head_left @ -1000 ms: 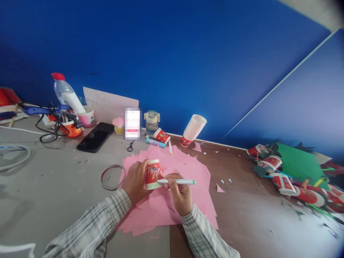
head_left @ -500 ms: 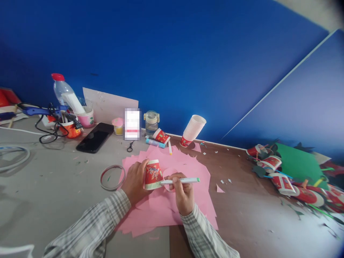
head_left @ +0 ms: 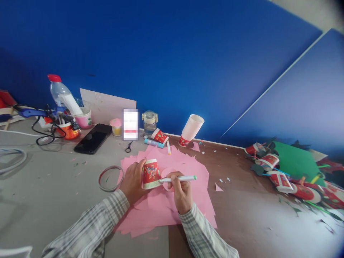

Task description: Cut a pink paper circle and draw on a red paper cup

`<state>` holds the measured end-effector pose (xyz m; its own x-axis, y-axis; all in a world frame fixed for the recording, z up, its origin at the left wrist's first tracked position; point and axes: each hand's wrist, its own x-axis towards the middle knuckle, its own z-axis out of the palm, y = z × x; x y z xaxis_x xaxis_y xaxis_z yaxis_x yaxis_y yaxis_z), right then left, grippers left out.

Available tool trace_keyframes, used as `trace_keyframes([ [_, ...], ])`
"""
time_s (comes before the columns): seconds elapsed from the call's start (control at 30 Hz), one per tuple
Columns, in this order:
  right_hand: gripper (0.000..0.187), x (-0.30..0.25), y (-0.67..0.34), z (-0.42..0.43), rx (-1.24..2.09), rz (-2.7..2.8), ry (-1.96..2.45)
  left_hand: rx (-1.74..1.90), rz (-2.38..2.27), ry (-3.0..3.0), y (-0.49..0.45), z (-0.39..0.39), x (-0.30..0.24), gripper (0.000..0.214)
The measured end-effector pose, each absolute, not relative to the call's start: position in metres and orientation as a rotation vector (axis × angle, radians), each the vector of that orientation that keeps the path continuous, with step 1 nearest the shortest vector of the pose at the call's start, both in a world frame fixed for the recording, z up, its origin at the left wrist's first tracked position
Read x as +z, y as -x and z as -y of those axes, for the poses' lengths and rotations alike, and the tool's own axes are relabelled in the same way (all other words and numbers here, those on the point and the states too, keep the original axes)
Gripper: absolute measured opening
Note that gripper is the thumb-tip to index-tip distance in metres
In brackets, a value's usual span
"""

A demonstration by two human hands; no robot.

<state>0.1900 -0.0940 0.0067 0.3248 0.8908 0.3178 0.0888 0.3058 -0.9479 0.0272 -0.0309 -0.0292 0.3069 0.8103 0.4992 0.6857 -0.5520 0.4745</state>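
My left hand (head_left: 133, 181) is wrapped round a red printed paper cup (head_left: 151, 173) that stands upside down on sheets of pink paper (head_left: 188, 206). My right hand (head_left: 181, 191) pinches a white marker with a green cap (head_left: 178, 178). The marker lies nearly level, its tip touching the cup's lower rim on the right side. Both sleeves are grey plaid.
A wire ring (head_left: 111, 178) lies left of the pink paper. Behind are a black phone (head_left: 92, 138), small scissors (head_left: 129, 146), a glass jar (head_left: 149, 122), a leaning stack of white cups (head_left: 191, 129), a water bottle (head_left: 59, 94) and a glue gun (head_left: 34, 113). Finished red cup crafts (head_left: 282, 177) and green paper (head_left: 297, 161) fill the right.
The marker's rear end swung slightly up and back down while its tip stayed at the cup's rim. The view shifted a little to the right. The left hand kept its hold.
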Motion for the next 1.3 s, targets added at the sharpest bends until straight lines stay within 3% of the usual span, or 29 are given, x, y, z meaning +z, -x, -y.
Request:
trace_keyframes([
  [1.3,0.031,0.009,-0.191,0.094,0.719,1.106,1.208,1.099,-1.407,-2.419,-0.028,0.031,-0.030,0.093],
])
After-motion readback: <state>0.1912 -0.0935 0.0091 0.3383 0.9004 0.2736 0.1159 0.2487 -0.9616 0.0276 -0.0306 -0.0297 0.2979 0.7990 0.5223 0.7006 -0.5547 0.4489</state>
